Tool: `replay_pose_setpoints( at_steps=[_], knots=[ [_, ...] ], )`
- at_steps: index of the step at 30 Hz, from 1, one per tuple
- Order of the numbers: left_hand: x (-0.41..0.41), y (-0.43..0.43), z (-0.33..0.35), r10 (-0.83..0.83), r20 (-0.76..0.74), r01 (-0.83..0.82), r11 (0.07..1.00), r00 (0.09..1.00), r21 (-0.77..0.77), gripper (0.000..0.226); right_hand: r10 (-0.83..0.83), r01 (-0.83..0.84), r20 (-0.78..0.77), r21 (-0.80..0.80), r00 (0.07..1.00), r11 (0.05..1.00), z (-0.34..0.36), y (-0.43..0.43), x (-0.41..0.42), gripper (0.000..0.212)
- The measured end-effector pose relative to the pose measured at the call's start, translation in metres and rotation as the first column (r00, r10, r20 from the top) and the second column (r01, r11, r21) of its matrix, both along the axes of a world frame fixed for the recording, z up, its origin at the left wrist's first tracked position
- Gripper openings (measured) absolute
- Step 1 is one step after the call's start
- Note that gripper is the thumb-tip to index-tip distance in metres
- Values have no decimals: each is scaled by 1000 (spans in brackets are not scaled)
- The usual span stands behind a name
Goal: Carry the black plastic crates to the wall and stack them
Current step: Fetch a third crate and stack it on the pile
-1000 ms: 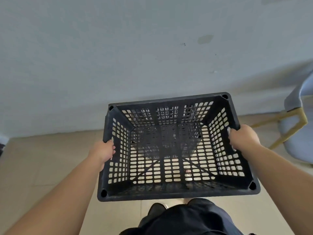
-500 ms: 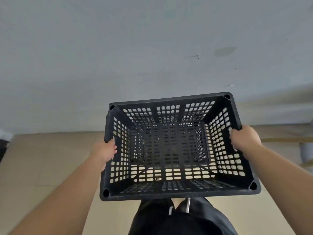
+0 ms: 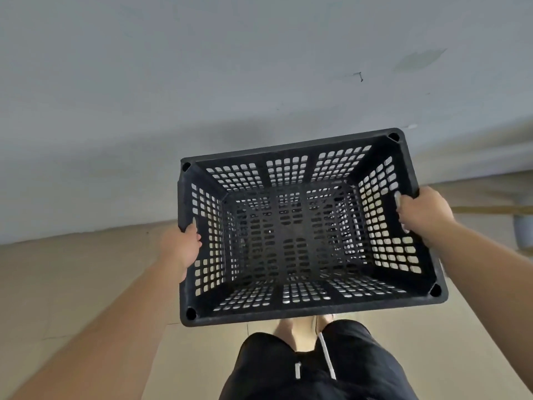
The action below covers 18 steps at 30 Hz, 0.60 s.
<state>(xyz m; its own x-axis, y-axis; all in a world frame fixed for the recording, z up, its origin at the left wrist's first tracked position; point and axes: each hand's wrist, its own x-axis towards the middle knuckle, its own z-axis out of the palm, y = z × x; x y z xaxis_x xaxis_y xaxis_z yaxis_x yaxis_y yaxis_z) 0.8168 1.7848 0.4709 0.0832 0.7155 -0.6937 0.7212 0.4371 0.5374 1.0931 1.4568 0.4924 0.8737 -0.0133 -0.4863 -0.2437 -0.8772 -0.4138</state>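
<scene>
I hold one black plastic crate (image 3: 302,308) with perforated walls in front of me, open side up and empty, above the floor. My left hand (image 3: 183,246) grips the handle slot in its left wall. My right hand (image 3: 422,215) grips the handle slot in its right wall. The crate's far rim is close to the pale grey wall (image 3: 202,96). Through the crate's bottom I see dark gridwork, and I cannot tell whether another crate lies beneath it.
The beige tiled floor (image 3: 72,284) meets the wall just beyond the crate. At the right edge, a chair's yellow leg (image 3: 490,209) and grey part (image 3: 523,229) stand near the wall. My dark shorts (image 3: 317,368) and bare legs show below the crate.
The view has swung left: the chair has slid almost out of sight at the right. The crate stays gripped in both hands, and its floor now looks darker than before.
</scene>
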Motion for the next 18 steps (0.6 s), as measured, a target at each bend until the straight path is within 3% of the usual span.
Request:
replay_pose_setpoints(
  at_steps=[5,8,12,18],
  knots=[
    [19,13,-13,-39,-77,35,998,996,-57,45,46,-48,-32,-62,998,997,-19,17,20,34],
    [23,21,-19,-154,-127,164,984,980,73,28,64,-67,-33,-106,997,992,-28,21,27,39],
    [17,27,-23,-259,-233,300,941,937,157,37,93,-98,-46,-134,995,986,-28,20,30,42],
    [17,25,-15,-268,-226,304,943,936,140,11,82,-96,-99,-144,992,985,-22,21,26,43]
  ],
)
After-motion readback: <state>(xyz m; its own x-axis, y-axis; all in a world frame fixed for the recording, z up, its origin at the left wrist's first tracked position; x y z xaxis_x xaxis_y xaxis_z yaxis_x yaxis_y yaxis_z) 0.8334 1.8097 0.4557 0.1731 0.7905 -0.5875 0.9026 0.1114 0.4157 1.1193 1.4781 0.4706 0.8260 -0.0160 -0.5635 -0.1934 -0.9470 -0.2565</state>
